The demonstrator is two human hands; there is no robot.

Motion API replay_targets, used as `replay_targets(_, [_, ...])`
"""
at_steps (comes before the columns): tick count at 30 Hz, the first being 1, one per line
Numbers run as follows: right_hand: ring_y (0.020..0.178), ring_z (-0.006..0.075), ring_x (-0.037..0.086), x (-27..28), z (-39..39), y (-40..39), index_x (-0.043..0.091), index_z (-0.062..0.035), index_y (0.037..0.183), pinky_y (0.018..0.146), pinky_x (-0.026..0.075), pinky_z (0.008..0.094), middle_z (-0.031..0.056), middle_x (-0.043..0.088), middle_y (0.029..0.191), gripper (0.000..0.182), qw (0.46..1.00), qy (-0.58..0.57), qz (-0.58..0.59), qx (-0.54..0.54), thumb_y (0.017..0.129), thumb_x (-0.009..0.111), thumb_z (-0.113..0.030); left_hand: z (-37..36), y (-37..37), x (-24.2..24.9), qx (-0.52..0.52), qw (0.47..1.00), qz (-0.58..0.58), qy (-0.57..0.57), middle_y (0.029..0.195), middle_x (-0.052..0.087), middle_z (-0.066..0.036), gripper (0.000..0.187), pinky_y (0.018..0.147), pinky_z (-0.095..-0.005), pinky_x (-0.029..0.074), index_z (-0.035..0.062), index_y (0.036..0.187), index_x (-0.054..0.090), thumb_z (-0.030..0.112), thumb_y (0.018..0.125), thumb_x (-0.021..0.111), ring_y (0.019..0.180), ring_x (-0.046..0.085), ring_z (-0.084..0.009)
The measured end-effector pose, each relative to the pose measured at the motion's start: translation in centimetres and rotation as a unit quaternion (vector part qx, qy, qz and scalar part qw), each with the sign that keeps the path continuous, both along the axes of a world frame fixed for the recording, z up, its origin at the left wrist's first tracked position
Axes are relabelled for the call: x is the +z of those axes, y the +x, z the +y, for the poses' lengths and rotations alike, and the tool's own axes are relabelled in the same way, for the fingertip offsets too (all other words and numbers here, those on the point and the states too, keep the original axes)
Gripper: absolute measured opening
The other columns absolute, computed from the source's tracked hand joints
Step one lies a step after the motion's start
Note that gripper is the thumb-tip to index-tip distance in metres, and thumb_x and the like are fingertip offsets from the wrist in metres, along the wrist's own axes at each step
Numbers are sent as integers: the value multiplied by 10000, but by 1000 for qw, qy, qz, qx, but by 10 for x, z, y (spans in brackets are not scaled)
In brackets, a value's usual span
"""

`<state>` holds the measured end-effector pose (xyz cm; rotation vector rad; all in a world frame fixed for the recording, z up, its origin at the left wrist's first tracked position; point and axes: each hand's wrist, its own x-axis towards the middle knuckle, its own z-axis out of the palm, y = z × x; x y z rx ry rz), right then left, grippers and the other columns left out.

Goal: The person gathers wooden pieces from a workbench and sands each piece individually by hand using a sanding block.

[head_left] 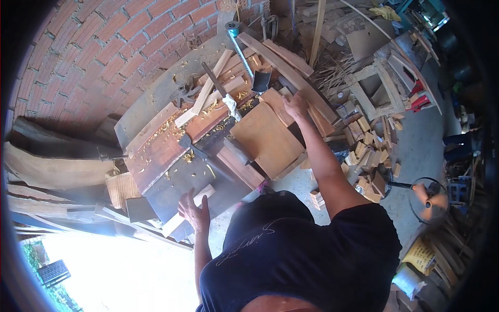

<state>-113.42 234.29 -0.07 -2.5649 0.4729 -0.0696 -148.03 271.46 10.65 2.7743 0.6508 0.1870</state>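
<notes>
My right hand [296, 107] is at the far right of the workbench, its fingers curled over the edge of a short reddish wooden board [276, 105]. That board lies against a wide, flat brown panel [267, 138]. Lower left, my left hand [194, 210] has its thumb and fingers apart, over a pale wood strip [174, 222] that sticks out past the bench's near edge. A hand plane or similar dark, long tool [238, 152] rests beside the panel; its kind is not clear. A hammer-like tool [187, 141] lies in the middle of the bench.
Wood shavings [169, 125] and loose strips [205, 96] cover the workbench [171, 182]. Behind it stands a brick wall [104, 57]. Offcuts [366, 151] are heaped on the floor at right, near a fan [429, 200]. Planks [57, 161] are stacked at left.
</notes>
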Motion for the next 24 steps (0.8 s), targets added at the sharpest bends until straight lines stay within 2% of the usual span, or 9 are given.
replay_targets(5, [928, 386, 634, 8, -3, -5, 513, 81, 1076, 838, 493, 457, 259, 631, 988, 650, 995, 60, -76, -13, 745, 768, -416, -30, 54, 17, -71, 996, -34, -42, 1210, 501, -64, 507, 974, -494, 313, 199, 1250, 546, 286, 784, 728, 1131, 466, -293])
replay_targets(6, [903, 343, 641, 12, 0, -6, 559, 74, 1018, 817, 498, 428, 232, 648, 967, 619, 989, 125, -72, -34, 737, 785, -428, -37, 66, 18, -68, 996, -33, -45, 1210, 501, -64, 507, 974, -494, 313, 199, 1250, 546, 286, 784, 728, 1131, 466, -293])
replay_targets(11, [846, 233, 638, 31, -3, -8, 621, 54, 918, 762, 502, 363, 153, 670, 889, 522, 966, 254, 3, -58, 733, 812, -395, -65, 124, -1, -84, 965, -3, -248, 1191, 488, -140, 584, 969, -472, 394, 202, 1293, 515, 361, 778, 740, 1148, 481, -348])
replay_targets(15, [756, 172, 601, -13, -18, 4, 639, -2, 885, 701, 487, 332, 83, 652, 834, 417, 935, 337, -84, -68, 758, 794, -367, -95, 150, 9, -102, 977, 0, -189, 1141, 484, -187, 672, 869, -423, 487, 190, 1341, 465, 418, 776, 748, 986, 576, -343])
replay_targets(18, [708, 138, 554, 10, -20, -1, 636, -73, 883, 677, 467, 315, 28, 613, 793, 339, 909, 400, -64, -96, 771, 779, -359, -107, 158, 21, -105, 975, 41, -191, 1100, 479, -192, 724, 883, -444, 487, 197, 1366, 423, 421, 763, 755, 966, 575, -359])
replay_targets(20, [713, 127, 532, 48, -17, -13, 628, -111, 899, 674, 457, 309, 10, 589, 794, 307, 894, 433, -29, -114, 777, 771, -354, -107, 160, 14, -111, 966, 51, -227, 1169, 445, -191, 663, 911, -464, 478, 190, 1312, 481, 330, 727, 758, 1020, 566, -383])
replay_targets(22, [831, 213, 559, 91, -10, -34, 607, -30, 951, 731, 480, 355, 71, 603, 936, 401, 769, 621, 5, -149, 772, 767, -351, -101, 161, -4, -117, 963, 14, -244, 1144, 455, -186, 610, 911, -458, 481, 182, 1283, 508, 260, 720, 730, 1020, 564, -378])
replay_targets(23, [889, 226, 542, 107, -9, -45, 585, -17, 1009, 778, 477, 364, 95, 581, 1018, 357, 692, 714, 15, -104, 807, 722, -278, -97, 159, -11, -122, 959, -21, -256, 1118, 465, -182, 566, 910, -452, 484, 174, 1253, 534, 189, 713, 703, 1020, 561, -373])
replay_targets(24, [889, 226, 542, 117, -5, -58, 585, -17, 1009, 778, 477, 364, 95, 581, 1018, 357, 694, 712, 22, -105, 807, 722, -278, -93, 156, -14, -116, 959, -17, -259, 1118, 465, -182, 566, 910, -452, 484, 174, 1253, 534, 189, 713, 703, 1020, 561, -373])
